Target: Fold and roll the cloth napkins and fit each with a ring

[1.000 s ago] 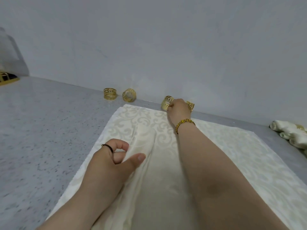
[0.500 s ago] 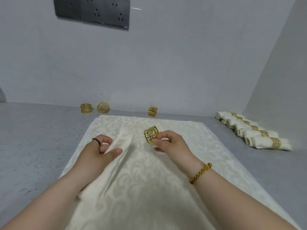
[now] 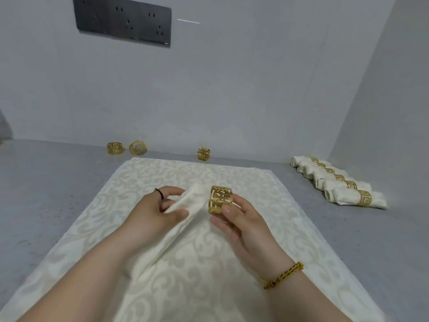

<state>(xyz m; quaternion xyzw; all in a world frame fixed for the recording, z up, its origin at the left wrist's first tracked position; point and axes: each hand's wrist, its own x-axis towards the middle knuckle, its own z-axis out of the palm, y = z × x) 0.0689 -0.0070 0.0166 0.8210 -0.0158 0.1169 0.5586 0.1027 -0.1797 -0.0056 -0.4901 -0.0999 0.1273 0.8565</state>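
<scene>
Two hands meet above the middle of a patterned cream cloth point(image 3: 209, 275) spread on the grey counter point(image 3: 46, 194). The left hand point(image 3: 157, 212) grips the far end of a rolled napkin point(image 3: 183, 219), thumb and fingers curled round it; the roll slants down toward the near left. The right hand point(image 3: 241, 224) pinches a gold ring point(image 3: 220, 199) just right of that end. Three spare rings point(image 3: 203, 153) stand along the far wall. Five ringed napkins point(image 3: 336, 180) lie in a row at far right.
</scene>
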